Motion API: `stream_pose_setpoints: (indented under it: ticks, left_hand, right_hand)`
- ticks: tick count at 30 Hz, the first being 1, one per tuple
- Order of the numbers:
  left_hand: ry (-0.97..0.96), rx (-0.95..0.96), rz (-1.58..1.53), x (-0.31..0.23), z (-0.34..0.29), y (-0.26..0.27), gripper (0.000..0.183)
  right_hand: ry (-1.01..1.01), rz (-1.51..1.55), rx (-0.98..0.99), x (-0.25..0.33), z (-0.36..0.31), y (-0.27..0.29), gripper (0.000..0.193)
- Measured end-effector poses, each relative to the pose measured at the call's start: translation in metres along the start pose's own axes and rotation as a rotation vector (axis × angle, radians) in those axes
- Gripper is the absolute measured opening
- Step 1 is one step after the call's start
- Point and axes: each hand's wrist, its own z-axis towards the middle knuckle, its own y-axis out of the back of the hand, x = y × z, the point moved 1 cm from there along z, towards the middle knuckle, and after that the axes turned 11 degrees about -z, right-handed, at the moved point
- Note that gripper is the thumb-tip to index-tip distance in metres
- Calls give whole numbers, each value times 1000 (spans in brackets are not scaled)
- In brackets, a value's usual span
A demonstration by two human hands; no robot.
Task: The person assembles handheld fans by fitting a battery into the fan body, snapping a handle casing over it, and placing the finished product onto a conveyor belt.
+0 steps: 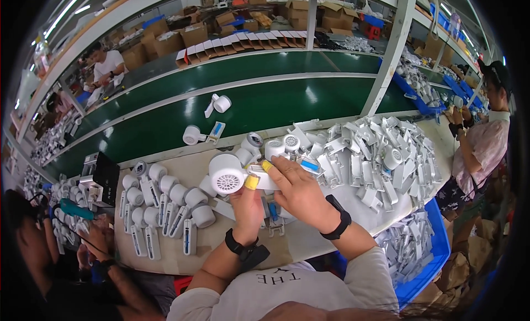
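Observation:
A white handheld fan [226,174] with a round grilled head is held over the bench, its head pointing left. My left hand [248,210] closes on it from below, with yellow wrapping on the thumb. From the right, my right hand [302,194] grips the handle, yellow wrapping on one fingertip. Beneath my hands lie a white part with a blue strip [273,211] and other pieces, partly hidden. Left of them, several white fan units [189,230] lie in rows, handles toward me. A large pile of white plastic handle shells [367,161] spreads to the right.
A green conveyor belt [265,103] runs behind the bench, carrying two fan units [222,104]. A blue bin [439,243] of white parts stands at lower right. A black box [99,180] and a co-worker's teal power screwdriver [76,209] are at left. Another person [480,138] stands at right.

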Motion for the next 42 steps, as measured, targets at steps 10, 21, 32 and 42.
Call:
stream_pose_setpoints:
  ticks: [10, 21, 32, 42]
  left_hand:
    - [-88, 47, 18, -26, 8, -9, 28]
    - [59, 166, -25, -53, 11, -20, 30]
    - [-535, -267, 2327, -305, 183, 154, 18]
    - [724, -260, 2533, -335, 195, 260, 27]
  right_hand:
    - [-535, 1155, 234, 4, -9, -3, 26]
    - [-52, 547, -110, -5, -7, -23, 42]
    - [-124, 489, 443, -10, 32, -7, 20]
    - [243, 292, 513, -14, 72, -32, 18]
